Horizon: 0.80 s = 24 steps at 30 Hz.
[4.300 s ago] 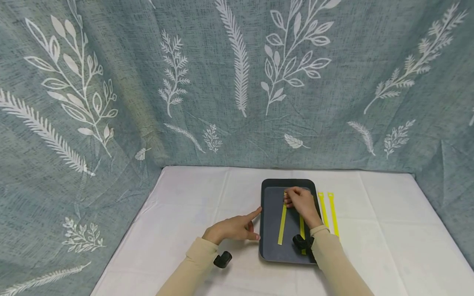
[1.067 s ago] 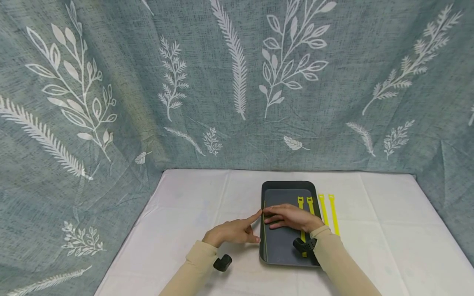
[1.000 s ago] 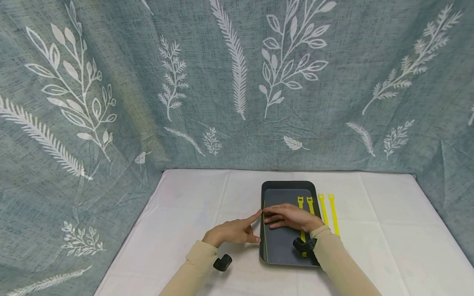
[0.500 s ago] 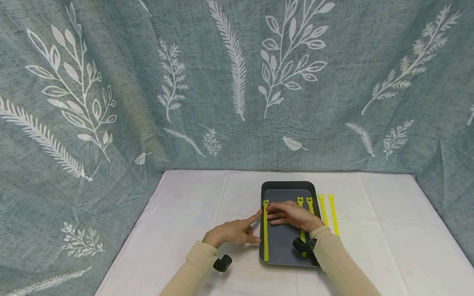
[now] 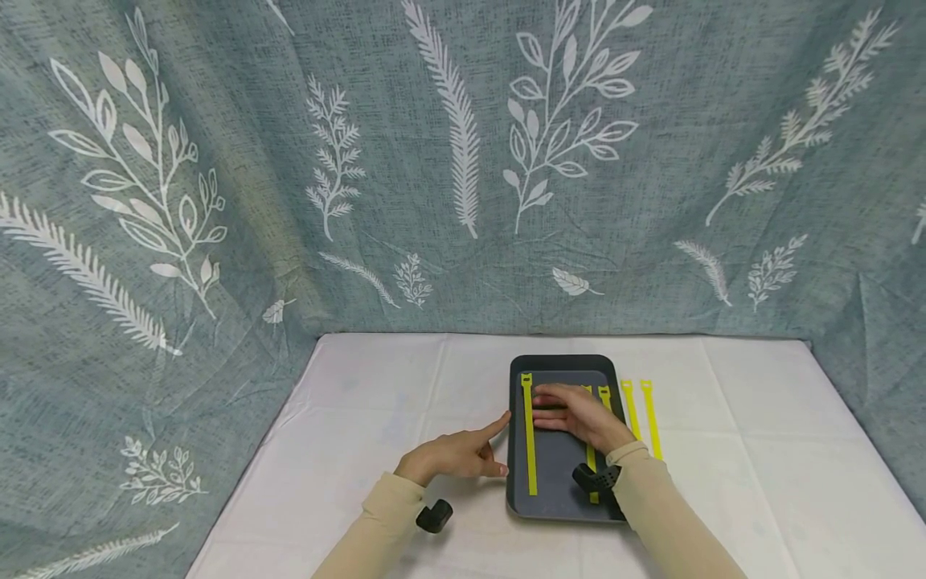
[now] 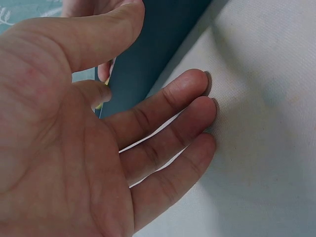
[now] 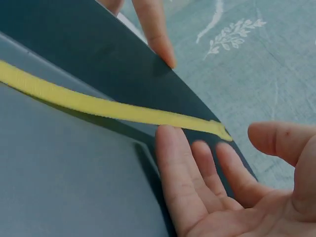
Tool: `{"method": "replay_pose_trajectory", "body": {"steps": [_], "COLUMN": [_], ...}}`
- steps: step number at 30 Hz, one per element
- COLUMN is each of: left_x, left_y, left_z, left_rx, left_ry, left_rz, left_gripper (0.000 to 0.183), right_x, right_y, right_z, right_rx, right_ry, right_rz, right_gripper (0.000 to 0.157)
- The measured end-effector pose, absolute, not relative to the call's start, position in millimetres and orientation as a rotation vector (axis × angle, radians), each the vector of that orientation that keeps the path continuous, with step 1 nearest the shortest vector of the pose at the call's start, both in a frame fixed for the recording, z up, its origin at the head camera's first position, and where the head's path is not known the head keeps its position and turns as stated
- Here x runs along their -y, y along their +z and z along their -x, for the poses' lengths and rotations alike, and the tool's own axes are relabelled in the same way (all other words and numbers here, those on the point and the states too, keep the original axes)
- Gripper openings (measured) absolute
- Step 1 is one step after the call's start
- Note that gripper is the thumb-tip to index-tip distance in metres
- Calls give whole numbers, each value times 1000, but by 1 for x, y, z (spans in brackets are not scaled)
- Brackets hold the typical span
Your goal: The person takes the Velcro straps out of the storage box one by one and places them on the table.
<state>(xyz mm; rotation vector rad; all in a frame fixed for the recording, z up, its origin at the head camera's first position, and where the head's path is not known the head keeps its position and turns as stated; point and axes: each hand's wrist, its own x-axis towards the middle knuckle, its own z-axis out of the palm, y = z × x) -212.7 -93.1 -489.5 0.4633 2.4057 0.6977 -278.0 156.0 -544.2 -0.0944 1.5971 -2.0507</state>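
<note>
A dark grey rectangular tray (image 5: 561,362) stands on the white cloth. Inside, near its left wall, lies a yellow cable strap (image 5: 530,442) with a slotted head at the far end. My right hand (image 5: 582,414) is over the tray, its fingertips right at the strap's right edge. In the right wrist view the thumb stands apart from the fingers, and the strap (image 7: 98,104) runs past the fingertips. My left hand (image 5: 452,453) touches the tray's left side with index finger and thumb; its other fingers (image 6: 168,143) extend loosely in the left wrist view.
Two more yellow straps (image 5: 604,393) lie along the tray's right side, partly hidden by my right hand and wrist. Another two straps (image 5: 652,422) lie on the cloth right of the tray. A leaf-patterned curtain (image 5: 434,281) hangs behind the table.
The strap, pinched mid-tray at first, went to the left wall, seen edge-on, then turned face up. It has since shifted slightly right and away from me. The left hand has stayed put.
</note>
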Motion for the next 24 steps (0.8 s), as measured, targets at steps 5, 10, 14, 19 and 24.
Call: {"method": "replay_pose_trajectory", "body": {"steps": [5, 10, 14, 19, 24], "left_x": [93, 92, 93, 93, 92], "left_y": [-489, -487, -488, -489, -489], "left_z": [212, 212, 212, 212, 211], "left_rx": [-2401, -2402, -2400, -2400, -2399], "left_ry": [709, 708, 712, 718, 724], "left_rz": [-451, -435, -438, -447, -451], "left_gripper": [88, 88, 88, 88, 88], "right_x": [-157, -157, -159, -159, -159], "right_y": [-543, -542, -541, -542, -543], "right_z": [278, 277, 276, 277, 277], "right_rx": [-1597, -1617, -1631, -1640, -1645], "right_ry": [-2054, -2045, -2043, -2037, -2044], "right_rz": [99, 93, 97, 84, 68], "right_gripper": [56, 55, 48, 47, 49]}}
